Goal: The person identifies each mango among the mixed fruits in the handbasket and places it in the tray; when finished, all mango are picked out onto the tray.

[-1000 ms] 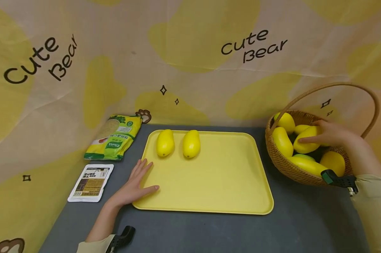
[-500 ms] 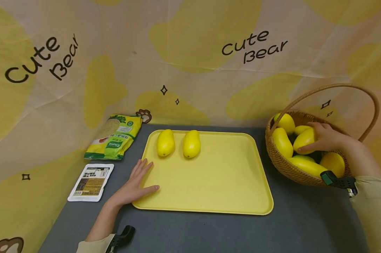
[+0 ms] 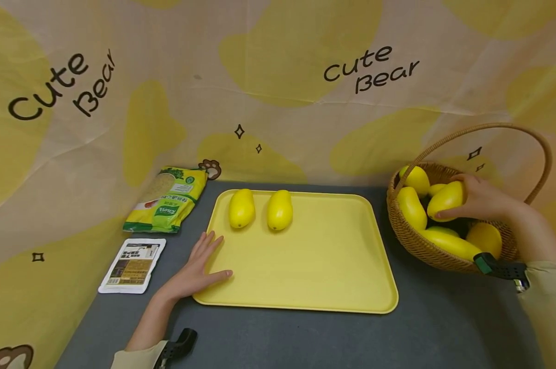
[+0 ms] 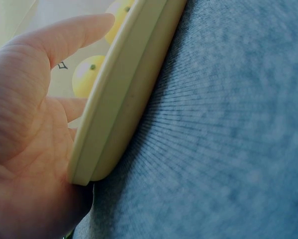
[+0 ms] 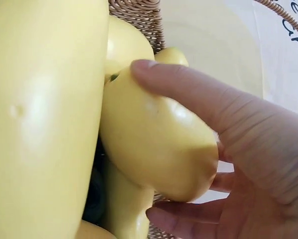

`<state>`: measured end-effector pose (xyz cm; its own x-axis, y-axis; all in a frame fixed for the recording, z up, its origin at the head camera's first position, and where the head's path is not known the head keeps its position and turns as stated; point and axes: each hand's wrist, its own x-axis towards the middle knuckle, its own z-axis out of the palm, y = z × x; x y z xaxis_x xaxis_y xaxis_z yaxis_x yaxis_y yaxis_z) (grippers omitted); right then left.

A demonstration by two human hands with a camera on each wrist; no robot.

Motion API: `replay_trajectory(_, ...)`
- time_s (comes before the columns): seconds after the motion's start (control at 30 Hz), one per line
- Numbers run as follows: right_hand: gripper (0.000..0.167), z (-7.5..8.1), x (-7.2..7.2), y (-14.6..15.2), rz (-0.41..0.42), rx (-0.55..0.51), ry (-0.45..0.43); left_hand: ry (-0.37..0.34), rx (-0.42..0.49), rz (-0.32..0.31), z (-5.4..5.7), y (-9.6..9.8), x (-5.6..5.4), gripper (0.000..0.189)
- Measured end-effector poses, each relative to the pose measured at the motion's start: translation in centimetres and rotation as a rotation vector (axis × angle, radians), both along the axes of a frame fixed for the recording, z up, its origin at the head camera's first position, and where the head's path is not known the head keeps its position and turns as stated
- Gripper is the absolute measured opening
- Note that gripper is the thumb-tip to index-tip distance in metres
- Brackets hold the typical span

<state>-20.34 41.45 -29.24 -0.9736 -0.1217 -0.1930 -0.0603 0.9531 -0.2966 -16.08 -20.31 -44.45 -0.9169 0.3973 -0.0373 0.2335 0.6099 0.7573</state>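
In the head view my right hand [image 3: 488, 200] is inside the wicker basket [image 3: 406, 238], gripping a yellow mango [image 3: 445, 201]. Seen from the right wrist, the thumb lies over the top of this mango [image 5: 156, 139] and the other fingers curl round its far side, partly hidden. Several more mangoes [image 3: 411, 207] lie around it in the basket. My left hand [image 3: 195, 274] rests at the left rim of a yellow tray [image 3: 315, 261], fingers spread and thumb over the tray. Two mangoes, a left one [image 3: 241, 208] and a right one [image 3: 279, 210], lie side by side at the tray's back left.
A green and yellow Knorr bag [image 3: 167, 200] lies left of the tray on the dark grey table [image 3: 278, 338]. In front of it lies a flat white packet [image 3: 132, 266]. The basket's tall handle [image 3: 490, 125] arches above its opening. A printed cloth hangs behind.
My right hand has shifted its fingers around the mango in the basket, and the mango has turned slightly. My left hand and the tray stay in place.
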Motion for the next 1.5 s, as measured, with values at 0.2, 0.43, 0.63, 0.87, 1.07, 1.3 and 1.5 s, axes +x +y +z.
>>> replay_trajectory(0.2, 0.104, 0.4, 0.8, -0.4, 0.026, -0.025, 0.086, -0.005, -0.014, 0.007, 0.0, -0.1, -0.1, 0.091)
replay_trajectory(0.43, 0.110, 0.1, 2.8, -1.6, 0.001, -0.153, 0.234, -0.005, -0.011, 0.010, 0.0, -0.2, 0.0, 0.092)
replay_trajectory(0.63, 0.112, -0.6, 5.0, -3.1, -0.025, -0.257, 0.330, -0.010, -0.015, 0.009, -0.1, -0.2, 0.1, 0.091)
replay_trajectory(0.87, 0.111, -1.3, 6.9, -5.1, -0.078, -0.338, 0.420, -0.010, -0.012, 0.008, 0.0, -0.2, 0.1, 0.091)
replay_trajectory(1.07, 0.110, -1.5, 7.6, -7.2, -0.064, -0.439, 0.516, -0.003, -0.013, 0.008, 0.0, -0.1, 0.1, 0.091)
replay_trajectory(1.3, 0.115, -2.0, 7.6, -10.1, -0.031, -0.495, 0.592, -0.006, -0.019, 0.010, 0.0, 0.0, 0.0, 0.091)
replay_trajectory(1.5, 0.122, -2.5, 7.2, -13.1, 0.010, -0.536, 0.536, -0.008, -0.028, 0.011, -0.1, 0.0, -0.2, 0.092)
